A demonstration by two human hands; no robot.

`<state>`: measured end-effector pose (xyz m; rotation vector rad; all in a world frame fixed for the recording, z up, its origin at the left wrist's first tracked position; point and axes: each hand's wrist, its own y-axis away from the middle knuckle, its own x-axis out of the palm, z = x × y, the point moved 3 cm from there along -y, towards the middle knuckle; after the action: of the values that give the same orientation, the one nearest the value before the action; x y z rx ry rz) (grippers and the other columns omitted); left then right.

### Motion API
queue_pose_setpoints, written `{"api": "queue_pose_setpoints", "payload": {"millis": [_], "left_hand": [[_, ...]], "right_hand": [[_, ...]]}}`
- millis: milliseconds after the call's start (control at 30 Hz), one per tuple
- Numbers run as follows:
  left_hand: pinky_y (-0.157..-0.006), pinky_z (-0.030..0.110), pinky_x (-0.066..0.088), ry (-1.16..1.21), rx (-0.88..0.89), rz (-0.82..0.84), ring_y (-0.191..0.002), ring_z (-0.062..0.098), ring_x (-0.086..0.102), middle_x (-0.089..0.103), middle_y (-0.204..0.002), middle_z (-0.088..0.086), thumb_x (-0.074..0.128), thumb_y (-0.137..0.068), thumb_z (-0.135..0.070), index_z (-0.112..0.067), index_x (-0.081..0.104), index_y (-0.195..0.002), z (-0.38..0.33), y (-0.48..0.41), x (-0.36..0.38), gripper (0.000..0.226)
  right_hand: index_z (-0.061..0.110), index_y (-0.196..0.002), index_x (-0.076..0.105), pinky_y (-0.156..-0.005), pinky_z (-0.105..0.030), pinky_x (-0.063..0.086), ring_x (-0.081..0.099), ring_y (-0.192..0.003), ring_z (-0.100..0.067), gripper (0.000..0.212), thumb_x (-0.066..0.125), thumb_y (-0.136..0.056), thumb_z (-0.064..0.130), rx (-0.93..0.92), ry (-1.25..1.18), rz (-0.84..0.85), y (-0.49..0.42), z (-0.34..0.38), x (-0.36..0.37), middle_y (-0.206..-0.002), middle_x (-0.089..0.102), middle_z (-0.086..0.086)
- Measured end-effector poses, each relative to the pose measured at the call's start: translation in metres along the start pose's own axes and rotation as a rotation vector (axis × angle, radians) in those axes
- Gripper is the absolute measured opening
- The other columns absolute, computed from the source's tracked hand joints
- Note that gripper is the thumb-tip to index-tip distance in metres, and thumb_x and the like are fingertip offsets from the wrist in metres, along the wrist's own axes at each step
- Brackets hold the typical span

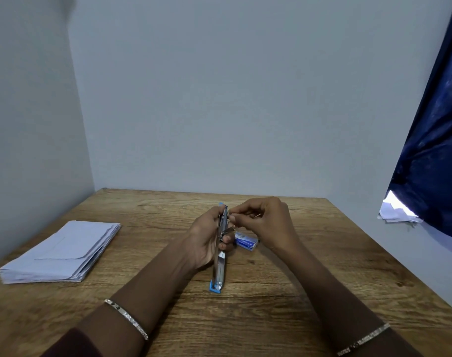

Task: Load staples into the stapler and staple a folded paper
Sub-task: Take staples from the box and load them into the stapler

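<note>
Head view shows two forearms reaching in from the near edge of the surface (322, 274), a bracelet (127, 318) on each wrist. The stapler (219, 266) stands mid-surface, swung open. Its long axis runs from near edge to far edge, and its blue near end is down at the wood. The left hand (207, 239) grips it round the middle, fingers curled about the metal. Just right of the far end, the right hand (267, 222) pinches a thin strip (257, 215), judged to be staples though too small to be sure. Its fingertips touch the stapler's top, so the right is the nearer hand for feeding the open channel. A staple box (246, 242) lies just beside the stapler, under the right hand. The folded paper (62, 251) is stacked well apart, by the left edge. Nothing stands between the hands. A dark curtain (431, 150) hangs beyond the right edge.
</note>
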<state>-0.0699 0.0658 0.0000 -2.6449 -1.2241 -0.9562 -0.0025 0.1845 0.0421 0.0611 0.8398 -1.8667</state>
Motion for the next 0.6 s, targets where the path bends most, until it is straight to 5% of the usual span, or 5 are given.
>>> {"api": "queue_pose_setpoints", "payload": {"millis": [167,367,533,600], "left_hand": [[-0.030,0.014,0.031,0.008,-0.057,0.039,-0.030,0.010,0.040,0.045,-0.057,0.001,0.034,-0.105,-0.038,-0.008,0.055,-0.086,0.003,0.006,0.005,0.041],[-0.031,0.016,0.034,0.031,-0.071,0.042,-0.032,0.010,0.041,0.043,-0.053,0.002,0.035,-0.104,-0.039,-0.008,0.051,-0.105,0.005,0.007,0.007,0.035],[-0.029,0.013,0.030,0.051,-0.019,0.030,-0.027,0.007,0.038,0.058,-0.051,0.003,0.044,-0.102,-0.026,-0.014,0.045,-0.084,0.001,0.005,0.009,0.022],[-0.028,0.013,0.029,0.038,-0.010,0.037,-0.027,0.005,0.037,0.065,-0.053,0.004,0.048,-0.102,-0.024,-0.013,0.046,-0.086,0.001,0.005,0.009,0.019]], "right_hand": [[0.011,-0.087,0.083,-0.058,-0.007,0.046,0.067,-0.061,0.000,0.010,0.083,-0.079,0.006,-0.028,0.123,0.005,0.002,0.002,0.003,-0.073,0.078,0.000],[0.013,-0.082,0.080,-0.058,-0.010,0.049,0.063,-0.062,-0.005,0.007,0.078,-0.081,0.006,-0.011,0.149,-0.039,0.004,0.000,0.005,-0.071,0.075,0.000],[0.013,-0.081,0.077,-0.066,-0.041,0.059,0.074,-0.071,-0.030,0.005,0.080,-0.080,0.009,0.078,0.002,-0.144,0.002,-0.005,-0.003,-0.067,0.075,-0.010],[0.014,-0.081,0.077,-0.060,-0.040,0.056,0.075,-0.070,-0.031,0.006,0.081,-0.080,0.010,0.105,-0.038,-0.166,0.000,-0.008,-0.006,-0.067,0.075,-0.010]]}}
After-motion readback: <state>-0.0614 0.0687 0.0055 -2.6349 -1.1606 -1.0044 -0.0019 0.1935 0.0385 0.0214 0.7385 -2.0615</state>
